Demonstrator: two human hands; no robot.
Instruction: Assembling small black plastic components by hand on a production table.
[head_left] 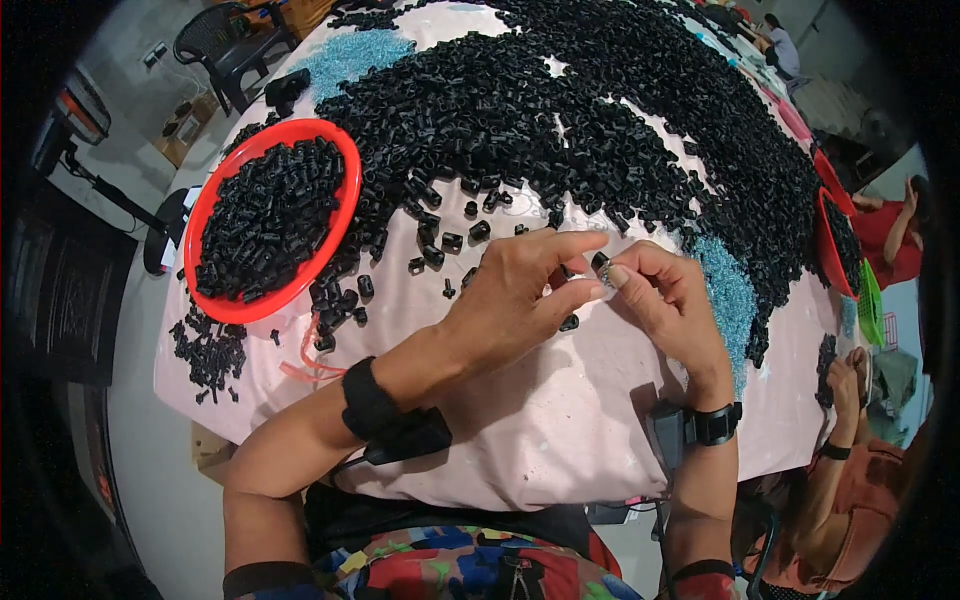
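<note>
My right hand (668, 300) pinches a small black plastic part (601, 263) between thumb and fingertips. Something thin and shiny shows beside that part, too small to name. Close on its left is my left hand (525, 285), its index finger and thumb spread apart around the air near the part. A dark bit shows in the gap between them; whether it is held or lies behind cannot be told. Just beyond my hands, loose black plastic pieces (452, 242) are scattered on the pink tablecloth (560, 420). Another black piece (569, 322) lies below my left thumb.
A red basin (352, 190) full of black parts stands at left, with small black screw-like pieces (210, 355) before it. A large black heap (520, 100) covers the far table. Light-blue small pieces lie in piles (725, 290). At right, a co-worker's hands (848, 385) work at the edge.
</note>
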